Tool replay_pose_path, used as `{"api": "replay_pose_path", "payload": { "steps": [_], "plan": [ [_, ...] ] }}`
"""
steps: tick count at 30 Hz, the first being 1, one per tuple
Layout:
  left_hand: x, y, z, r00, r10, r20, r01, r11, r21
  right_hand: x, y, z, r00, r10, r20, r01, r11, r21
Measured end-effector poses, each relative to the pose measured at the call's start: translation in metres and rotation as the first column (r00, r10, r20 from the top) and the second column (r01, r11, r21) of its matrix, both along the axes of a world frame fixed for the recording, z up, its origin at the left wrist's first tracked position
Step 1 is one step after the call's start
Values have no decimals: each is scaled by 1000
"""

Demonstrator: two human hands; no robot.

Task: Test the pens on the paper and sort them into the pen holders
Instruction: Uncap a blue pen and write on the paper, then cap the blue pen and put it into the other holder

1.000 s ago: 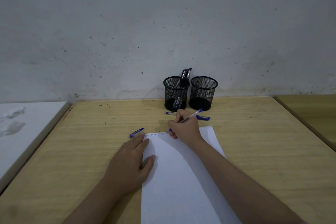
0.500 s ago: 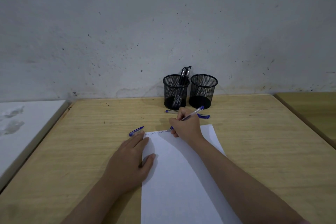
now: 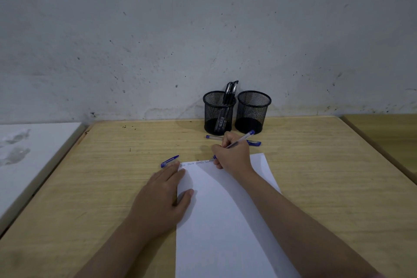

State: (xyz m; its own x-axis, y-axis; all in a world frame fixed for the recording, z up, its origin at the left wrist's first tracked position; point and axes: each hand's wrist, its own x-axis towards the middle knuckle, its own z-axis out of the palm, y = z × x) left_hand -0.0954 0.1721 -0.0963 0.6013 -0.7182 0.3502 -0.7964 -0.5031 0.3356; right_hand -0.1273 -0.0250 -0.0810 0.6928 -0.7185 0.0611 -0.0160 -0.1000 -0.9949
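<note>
Pen (image 3: 241, 140): your right hand (image 3: 233, 156) grips it, tip at paper (image 3: 225, 221) top edge.
Left hand (image 3: 161, 198): flat, gripping nothing, pinning paper.
Risk: tip could slip onto desk (image 3: 112, 165).

Your white paper (image 3: 225, 221) lies flat on the worktop, a line of blue scribble along its far edge. The clear pen with blue ends (image 3: 239, 141) slants up to the right, its tip on that line. A blue pen cap (image 3: 169, 161) lies just off the sheet's far-left corner. Another capped clear-and-blue pen (image 3: 253, 142) lies flat beyond the paper, in front of your two black mesh holders. The left holder (image 3: 217, 111) carries black pens (image 3: 230, 91) leaning right; the right holder (image 3: 252, 111) stands just beside it.
</note>
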Motion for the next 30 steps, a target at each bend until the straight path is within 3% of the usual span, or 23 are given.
{"api": "replay_pose_path", "payload": {
  "steps": [5, 9, 13, 17, 20, 25, 30],
  "plan": [
    [3, 2, 0, 1000, 8, 23, -7, 1000, -14, 0, -3, 1, 998, -57, 37, 54, 996, 75],
    [11, 0, 4, 997, 76, 21, -73, 991, -113, -1, -6, 4, 988, -133, 75, 125, 986, 109],
    [27, -6, 7, 980, 197, 17, -193, 972, -132, -3, -4, 12, 996, -82, 38, 77, 989, 125],
    [39, -11, 5, 962, 258, -88, -267, 957, -114, -13, -1, 14, 995, -37, 91, 23, 988, 154],
    [44, -16, 10, 950, 284, -126, -298, 948, -109, -22, 5, 15, 999, -19, 45, 11, 983, 183],
    [37, -20, 23, 934, 206, -290, -276, 934, -226, -33, 19, 25, 988, 68, 142, -96, 975, 198],
    [16, -20, 42, 928, 125, -350, -266, 881, -391, -37, 27, 34, 978, 125, 167, -143, 984, 103]
  ]
}}
